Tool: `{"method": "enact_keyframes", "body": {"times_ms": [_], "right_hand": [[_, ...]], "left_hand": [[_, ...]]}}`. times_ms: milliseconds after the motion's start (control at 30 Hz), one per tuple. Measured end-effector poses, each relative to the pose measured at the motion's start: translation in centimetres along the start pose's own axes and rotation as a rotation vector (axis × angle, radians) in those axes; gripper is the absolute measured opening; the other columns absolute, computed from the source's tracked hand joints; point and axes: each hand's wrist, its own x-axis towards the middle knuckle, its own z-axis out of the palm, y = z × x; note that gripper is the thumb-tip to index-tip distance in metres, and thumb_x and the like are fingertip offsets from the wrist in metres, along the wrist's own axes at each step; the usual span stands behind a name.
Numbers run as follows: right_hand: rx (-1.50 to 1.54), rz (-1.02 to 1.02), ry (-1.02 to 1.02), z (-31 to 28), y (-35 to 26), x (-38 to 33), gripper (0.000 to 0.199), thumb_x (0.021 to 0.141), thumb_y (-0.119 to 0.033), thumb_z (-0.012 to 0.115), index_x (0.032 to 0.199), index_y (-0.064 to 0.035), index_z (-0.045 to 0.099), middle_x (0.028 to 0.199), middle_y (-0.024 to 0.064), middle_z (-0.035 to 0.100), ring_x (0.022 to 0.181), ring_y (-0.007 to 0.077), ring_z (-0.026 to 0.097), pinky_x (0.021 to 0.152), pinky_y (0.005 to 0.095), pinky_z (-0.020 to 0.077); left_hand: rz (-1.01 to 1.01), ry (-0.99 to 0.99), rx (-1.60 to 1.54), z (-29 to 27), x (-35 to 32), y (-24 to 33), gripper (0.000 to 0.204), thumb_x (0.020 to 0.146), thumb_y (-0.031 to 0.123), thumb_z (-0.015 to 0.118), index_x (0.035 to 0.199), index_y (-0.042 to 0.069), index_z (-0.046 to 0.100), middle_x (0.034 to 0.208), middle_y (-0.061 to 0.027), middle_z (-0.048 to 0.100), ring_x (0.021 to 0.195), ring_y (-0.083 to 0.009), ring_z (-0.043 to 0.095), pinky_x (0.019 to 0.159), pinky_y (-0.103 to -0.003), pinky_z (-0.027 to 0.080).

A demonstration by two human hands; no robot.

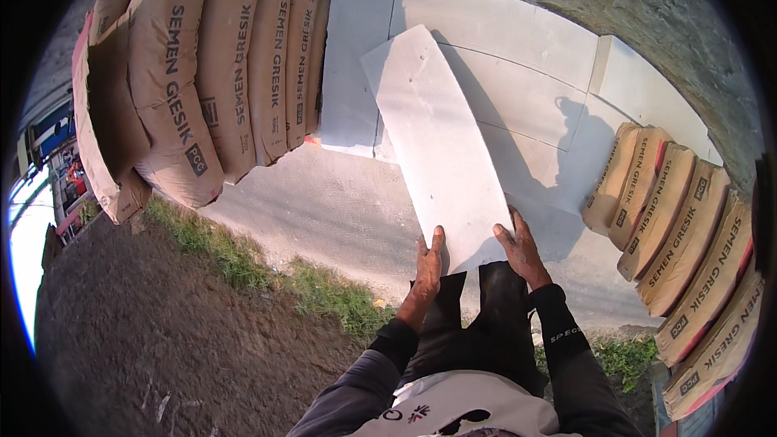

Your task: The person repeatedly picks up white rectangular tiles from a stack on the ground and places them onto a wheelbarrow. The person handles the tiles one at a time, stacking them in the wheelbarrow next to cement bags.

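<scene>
Between my two hands is a long white lightweight concrete block (443,133), tilted, its near end close to my thighs and its far end over the white blocks behind. My left hand (429,263) presses against the left side near the bottom end, thumb pointing up along the edge. On the opposite side my right hand (523,249) grips the edge, with its thumb on the block's face and the other fingers partly hidden. Beyond lies a group of similar white blocks (518,40), set edge to edge; the shadow of my head and the block falls over them.
Stacked brown paper cement bags (174,81) rise at the left, and another stack of cement bags (688,226) stands at the right. A rough grey wall (639,0) borders the back. Underfoot are a concrete strip (316,202), grass (324,295) and dark ground (162,324).
</scene>
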Motion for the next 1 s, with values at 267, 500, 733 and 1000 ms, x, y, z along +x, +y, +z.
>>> {"method": "enact_keyframes", "body": {"times_ms": [267, 500, 733, 1000], "right_hand": [[0.262, 0.238, -0.261, -4.4, -10.4, -10.4, 0.097, 0.089, -0.051, 0.068, 0.153, 0.0064, 0.024, 0.146, 0.0287, 0.042, 0.138, 0.033, 0.041, 0.112, 0.0369, 0.0343], [0.39, -0.243, -0.156, 2.1, -14.1, -4.1, 0.062, 0.092, -0.049, 0.061, 0.137, -0.0061, 0.058, 0.138, 0.0157, 0.058, 0.127, 0.0277, 0.053, 0.108, 0.0323, 0.0386], [0.867, 0.016, -0.042, 5.7, -11.9, -3.7, 0.055, 0.093, -0.042, 0.06, 0.131, -0.0031, 0.061, 0.124, 0.0186, 0.064, 0.112, 0.0284, 0.061, 0.102, 0.0347, 0.0439], [1.298, 0.189, -0.031, 5.7, -10.6, -12.4, 0.053, 0.095, -0.039, 0.062, 0.13, 0.0, 0.057, 0.119, 0.0158, 0.066, 0.104, 0.0274, 0.067, 0.088, 0.0402, 0.0541]], "left_hand": [[-0.202, -0.289, -0.266, -7.4, -12.3, 4.9, 0.074, 0.09, 0.042, 0.071, 0.143, -0.001, 0.044, 0.132, -0.0155, 0.059, 0.117, -0.0294, 0.059, 0.096, -0.046, 0.05], [-0.089, -0.378, -0.267, -12.5, -13.8, 13.7, 0.053, 0.092, 0.032, 0.063, 0.137, 0.006, 0.052, 0.131, -0.0128, 0.062, 0.119, -0.0334, 0.06, 0.099, -0.054, 0.046], [0.017, -0.374, 0.031, -13.8, -15.0, 14.8, 0.054, 0.093, 0.035, 0.062, 0.138, 0.007, 0.052, 0.132, -0.0121, 0.061, 0.117, -0.0306, 0.06, 0.098, -0.051, 0.046], [0.157, -0.429, 0.265, -13.1, -16.2, 17.8, 0.054, 0.093, 0.033, 0.062, 0.138, 0.004, 0.054, 0.128, -0.0129, 0.061, 0.109, -0.027, 0.063, 0.089, -0.041, 0.051]]}}
